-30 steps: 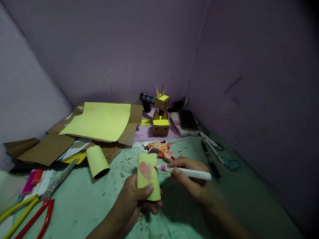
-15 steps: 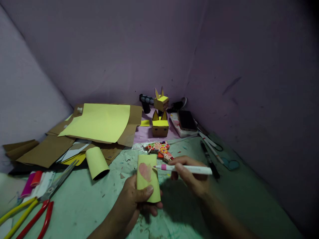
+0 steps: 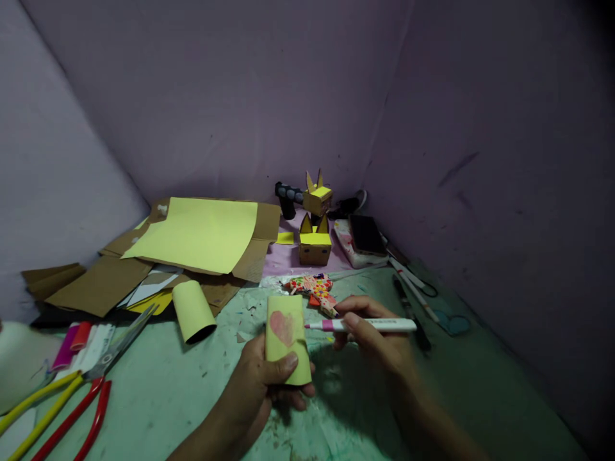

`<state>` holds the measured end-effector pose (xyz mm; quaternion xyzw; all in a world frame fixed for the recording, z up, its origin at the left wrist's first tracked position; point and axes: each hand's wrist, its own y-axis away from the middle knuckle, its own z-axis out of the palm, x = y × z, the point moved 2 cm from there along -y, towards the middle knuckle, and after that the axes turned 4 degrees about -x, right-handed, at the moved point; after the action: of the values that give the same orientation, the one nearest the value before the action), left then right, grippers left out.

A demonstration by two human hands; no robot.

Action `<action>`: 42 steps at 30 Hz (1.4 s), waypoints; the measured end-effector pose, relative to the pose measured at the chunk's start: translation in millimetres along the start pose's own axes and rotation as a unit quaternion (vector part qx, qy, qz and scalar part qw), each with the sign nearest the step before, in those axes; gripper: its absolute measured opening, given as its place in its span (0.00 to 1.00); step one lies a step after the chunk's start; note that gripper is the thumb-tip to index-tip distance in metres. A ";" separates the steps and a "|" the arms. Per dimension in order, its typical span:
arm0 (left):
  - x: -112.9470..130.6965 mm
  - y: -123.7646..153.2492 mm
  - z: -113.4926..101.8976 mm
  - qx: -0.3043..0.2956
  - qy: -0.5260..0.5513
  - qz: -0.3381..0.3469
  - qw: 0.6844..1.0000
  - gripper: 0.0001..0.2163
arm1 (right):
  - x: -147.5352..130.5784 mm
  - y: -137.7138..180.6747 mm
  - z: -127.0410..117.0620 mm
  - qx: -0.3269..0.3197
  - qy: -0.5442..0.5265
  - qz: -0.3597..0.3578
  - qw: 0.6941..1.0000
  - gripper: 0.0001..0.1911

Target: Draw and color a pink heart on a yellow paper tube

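Observation:
My left hand (image 3: 262, 390) grips a yellow paper-covered tube (image 3: 286, 339) upright, thumb across its lower front. A pink heart (image 3: 281, 327) is coloured on the tube's upper face. My right hand (image 3: 377, 339) pinches a white marker with a pink band (image 3: 365, 324), held level. Its tip points left and hovers just to the right of the tube, a small gap from the heart. Both hands are above a green, paint-flecked table (image 3: 158, 397).
A second yellow tube (image 3: 193, 312) lies to the left. Scissors (image 3: 110, 349), red pliers (image 3: 79, 419) and yellow handles (image 3: 29, 410) sit at front left. Cardboard with a yellow sheet (image 3: 202, 234) lies behind. Two cardboard box figures (image 3: 316, 240), a phone (image 3: 366, 234), pens (image 3: 408, 282) and a patterned glue gun (image 3: 312, 287) stand at the back.
The marker tip has drawn back to the right, off the heart, and the pen now lies more level. The view shifted slightly, so everything sits a bit further right.

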<state>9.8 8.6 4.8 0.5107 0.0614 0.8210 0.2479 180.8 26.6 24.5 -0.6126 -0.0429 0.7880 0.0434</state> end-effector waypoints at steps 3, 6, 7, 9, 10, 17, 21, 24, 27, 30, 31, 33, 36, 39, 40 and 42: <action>0.5 0.0 0.0 0.000 0.001 -0.005 1.000 0.23 | -0.7 1.4 2.9 0.001 -0.011 0.034 0.999 0.09; 2.2 0.5 0.9 -0.005 0.005 -0.003 1.000 0.24 | -2.5 2.4 3.8 -0.017 0.039 0.031 0.999 0.08; 2.8 0.8 1.3 -0.008 0.009 -0.003 1.000 0.24 | -3.2 2.1 3.5 -0.025 0.064 0.018 0.997 0.08; 3.5 1.6 1.8 -0.015 0.020 -0.009 1.000 0.25 | -4.7 0.8 2.9 -0.047 0.120 -0.022 0.991 0.07; 3.5 1.9 1.9 -0.018 0.025 -0.013 0.999 0.25 | -5.6 0.0 2.8 -0.059 0.146 -0.044 0.987 0.07; -0.3 0.4 -1.0 -0.017 0.046 -0.008 0.999 0.21 | -13.7 -1.6 4.4 -0.101 0.246 -0.140 0.954 0.07; -0.6 -0.9 -2.5 -0.013 0.048 0.000 0.999 0.20 | -14.5 -0.9 3.7 -0.097 0.248 -0.137 0.954 0.06; -0.4 -0.9 -2.8 -0.014 0.048 -0.007 0.999 0.20 | -14.0 -1.1 2.6 -0.082 0.241 -0.133 0.958 0.06; -0.7 -0.7 -2.5 -0.016 0.049 -0.007 0.999 0.20 | -13.1 -1.1 3.1 -0.103 0.248 -0.126 0.955 0.06; -0.5 0.1 -1.5 -0.016 0.047 -0.009 0.999 0.21 | -12.7 -0.9 2.3 -0.084 0.244 -0.123 0.958 0.07; -0.2 0.5 -1.1 -0.014 0.045 -0.010 0.999 0.21 | -12.6 -0.8 1.9 -0.075 0.240 -0.123 0.960 0.07; 0.7 1.0 -0.7 -0.010 0.036 -0.010 0.999 0.20 | -12.1 -0.4 2.1 -0.080 0.240 -0.120 0.960 0.07; 0.6 0.5 -1.4 -0.010 0.025 0.000 1.000 0.19 | -12.0 0.3 3.4 -0.107 0.251 -0.119 0.955 0.07; -2.8 -1.8 -3.7 -0.004 0.026 0.004 1.000 0.22 | -14.0 0.1 3.5 -0.080 0.256 -0.124 0.955 0.07; -4.1 -2.6 -4.4 -0.001 0.025 0.003 1.000 0.23 | -14.8 -0.1 3.7 -0.074 0.257 -0.126 0.955 0.07; -5.8 -3.4 -4.9 0.005 0.020 0.005 1.000 0.23 | -15.6 -0.2 5.1 -0.090 0.264 -0.130 0.951 0.08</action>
<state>8.7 9.5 -3.4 0.4953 0.0682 0.8321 0.2401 179.7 24.8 40.7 -0.7895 -0.1795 0.5783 0.0998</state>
